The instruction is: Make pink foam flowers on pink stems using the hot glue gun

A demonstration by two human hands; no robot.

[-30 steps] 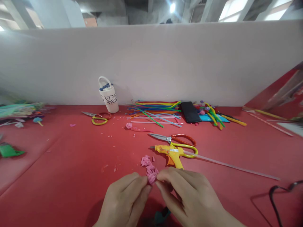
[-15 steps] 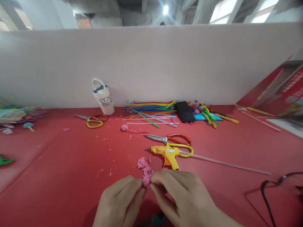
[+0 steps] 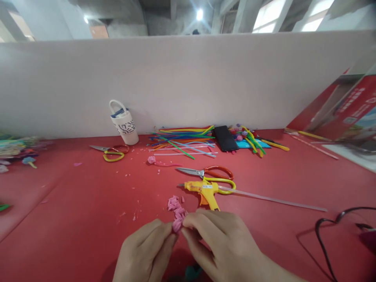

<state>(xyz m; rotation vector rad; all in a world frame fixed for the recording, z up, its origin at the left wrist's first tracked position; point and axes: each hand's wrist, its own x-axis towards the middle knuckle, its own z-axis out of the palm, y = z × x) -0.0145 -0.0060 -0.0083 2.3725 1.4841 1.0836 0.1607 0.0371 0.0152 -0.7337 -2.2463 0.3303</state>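
Note:
My left hand (image 3: 147,246) and my right hand (image 3: 219,239) meet low in the middle of the view, fingertips pinched from both sides on a small pink twisted piece (image 3: 177,225). Its exact kind is hard to make out. Just beyond the fingers lies a heap of similar pink pieces (image 3: 174,203) on the red table. Past my right hand rests a yellow glue gun (image 3: 202,188) with a long clear glue stick (image 3: 273,199) out of its back. Scissors (image 3: 211,172) with one red and one yellow handle lie partly under it.
Colourful pipe cleaners (image 3: 185,139) lie along the white partition (image 3: 176,78), between a white tumbler (image 3: 127,127) and a black phone (image 3: 225,138). A pink ball on a stem (image 3: 151,159) lies before them. Other scissors (image 3: 110,152) are at left, a black cable (image 3: 321,235) at right.
The whole scene has shifted slightly left in view. Both hands keep their pinch on the pink piece, with no clear change in their grip.

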